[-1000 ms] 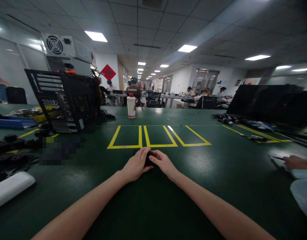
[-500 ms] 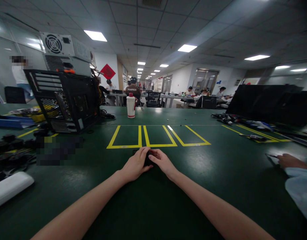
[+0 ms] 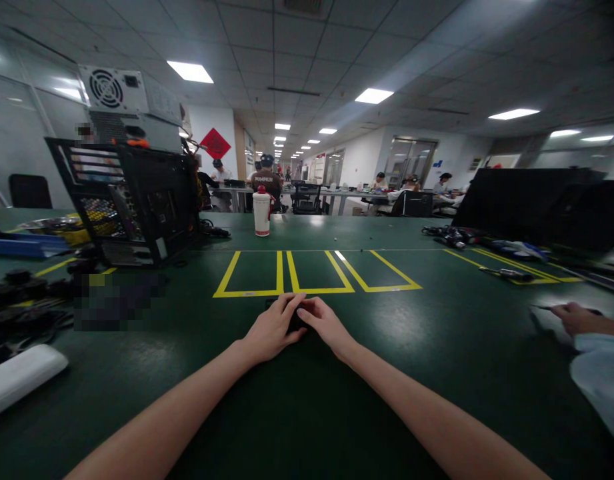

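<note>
Bearings were taken from the black part (image 3: pixel 295 324), with twelve o'clock pointing away from the wearer. Between eight and nine o'clock a white object (image 3: pixel 24 380) lay on the table (image 3: pixel 297 413). The PC case (image 3: pixel 137 200) stood near ten o'clock, and the bottle (image 3: pixel 262 215) stood upright between eleven and twelve. The left hand (image 3: pixel 271 332) gripped the black part, fingers curved over its top and thumb low on the near side. The part was low over the table, just short of the yellow tape (image 3: pixel 321 291); contact beneath could not be confirmed. The right hand (image 3: pixel 327 327) closed fingers and thumb on its right side, fingertips near the left hand's. Most of the part was hidden. In the inspector's judgement it was light, stiff and possibly smooth, best held by opposite sides; fragility could not be assessed. At three o'clock, well apart, another person's hand (image 3: pixel 579 319) held a slim item.
</note>
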`<state>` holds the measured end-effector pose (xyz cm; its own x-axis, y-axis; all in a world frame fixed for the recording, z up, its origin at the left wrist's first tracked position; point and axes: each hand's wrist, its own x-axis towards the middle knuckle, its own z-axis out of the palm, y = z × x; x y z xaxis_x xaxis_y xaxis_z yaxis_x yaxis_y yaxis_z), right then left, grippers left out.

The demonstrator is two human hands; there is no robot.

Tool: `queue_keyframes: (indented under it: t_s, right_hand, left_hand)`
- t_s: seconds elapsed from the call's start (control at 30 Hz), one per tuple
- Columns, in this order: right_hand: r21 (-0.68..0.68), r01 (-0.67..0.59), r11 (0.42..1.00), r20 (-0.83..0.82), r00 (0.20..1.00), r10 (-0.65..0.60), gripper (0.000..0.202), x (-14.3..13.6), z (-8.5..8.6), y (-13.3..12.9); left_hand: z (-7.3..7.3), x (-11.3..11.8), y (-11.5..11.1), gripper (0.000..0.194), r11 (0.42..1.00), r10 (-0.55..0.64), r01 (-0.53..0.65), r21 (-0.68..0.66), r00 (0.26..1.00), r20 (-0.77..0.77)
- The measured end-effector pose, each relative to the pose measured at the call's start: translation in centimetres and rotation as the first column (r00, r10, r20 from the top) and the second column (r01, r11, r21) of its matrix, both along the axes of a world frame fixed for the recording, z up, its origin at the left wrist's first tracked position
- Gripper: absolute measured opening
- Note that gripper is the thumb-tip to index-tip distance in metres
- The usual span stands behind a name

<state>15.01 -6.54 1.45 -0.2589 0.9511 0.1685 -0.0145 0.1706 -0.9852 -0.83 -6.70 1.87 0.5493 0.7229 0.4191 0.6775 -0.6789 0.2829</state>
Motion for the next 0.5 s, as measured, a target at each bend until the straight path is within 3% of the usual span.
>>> queue_keyframes:
  t_s: [0.3,0.5]
  right_hand:
    - [-0.039,-0.128,0.991,-0.025,0.992,0.127,0.026,0.2,1.5,-1.1]
    - [0.003,-0.042,0.999,-0.021,0.999,0.042,0.024,-0.3,0.6,-0.8]
  left_hand:
    - [-0.1,-0.1,-0.1,0.049,1.0,-0.016,0.016,0.009,1.0,-0.02]
    - [0.1,0.1,-0.2,0.053,1.0,-0.009,0.009,0.0,1.0,0.007]
